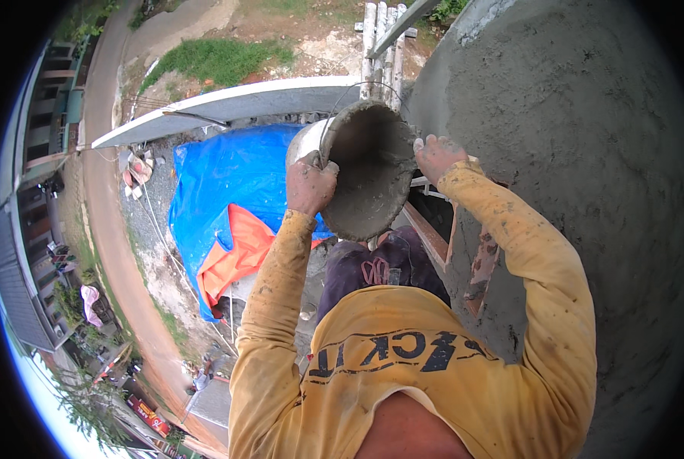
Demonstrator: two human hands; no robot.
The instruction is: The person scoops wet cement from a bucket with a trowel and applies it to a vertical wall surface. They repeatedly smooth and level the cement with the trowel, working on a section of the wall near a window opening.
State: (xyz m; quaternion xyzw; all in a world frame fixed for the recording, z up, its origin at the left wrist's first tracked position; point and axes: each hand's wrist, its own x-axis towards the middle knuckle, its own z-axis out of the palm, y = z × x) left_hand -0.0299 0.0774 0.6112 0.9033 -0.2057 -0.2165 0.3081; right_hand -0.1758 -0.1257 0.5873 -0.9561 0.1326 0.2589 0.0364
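Note:
A bucket (pixel 368 172) coated inside with grey mortar is tilted in front of my body, its mouth toward me. Its thin wire handle loops over the far side. My left hand (pixel 311 186) is closed on the left rim, next to where the handle joins. On the opposite side, my right hand (pixel 439 157) grips the right rim with curled, mortar-smeared fingers. How deep any mortar lies in the shadowed bottom cannot be made out. Both sleeves are yellow and spattered.
A freshly plastered grey wall (pixel 563 130) rises close on my right. Rusty scaffold bars (pixel 482 268) stand between it and my legs. Ahead are whitish poles (pixel 384 53) and a metal bar (pixel 400 27). Far below left lie a blue tarp (pixel 238 164) and a road (pixel 105 199).

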